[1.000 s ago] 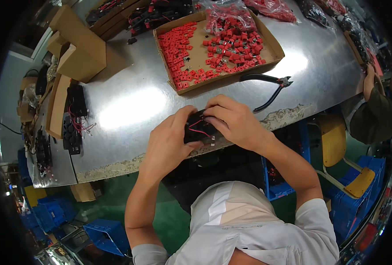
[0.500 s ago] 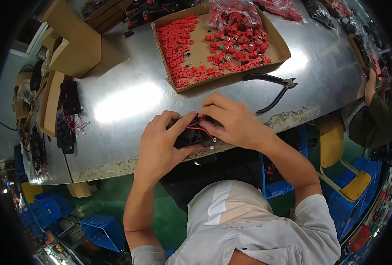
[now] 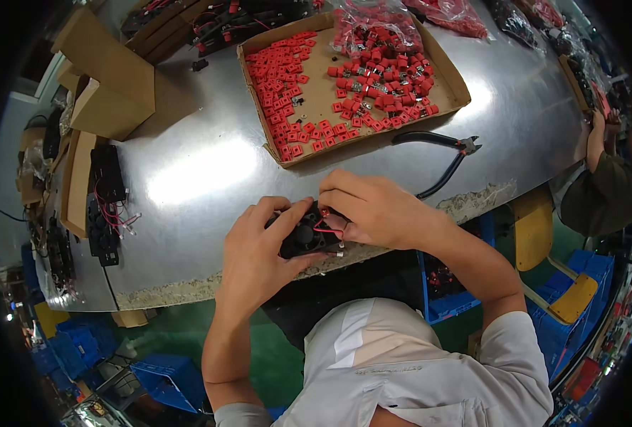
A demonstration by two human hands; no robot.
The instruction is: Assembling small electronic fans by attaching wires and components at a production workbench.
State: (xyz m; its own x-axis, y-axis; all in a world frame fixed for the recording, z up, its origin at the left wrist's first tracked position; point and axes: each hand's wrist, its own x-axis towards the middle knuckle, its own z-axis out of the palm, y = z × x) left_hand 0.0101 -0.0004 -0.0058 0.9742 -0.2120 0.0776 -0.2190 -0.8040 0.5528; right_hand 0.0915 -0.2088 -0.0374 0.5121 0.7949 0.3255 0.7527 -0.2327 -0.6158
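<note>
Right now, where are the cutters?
Head view, right of centre: the cutters lie on the metal table, between the cardboard tray and the chipped near edge, beyond the right hand.

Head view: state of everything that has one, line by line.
Left hand: gripping black fan unit
Right hand: fingers curled at the unit's right end; exact grip hidden
Red wire: slack, bent
Cutters: lying on the table, handles spread
Cardboard tray: open-topped, holding red parts
Clear bag: crumpled
</note>
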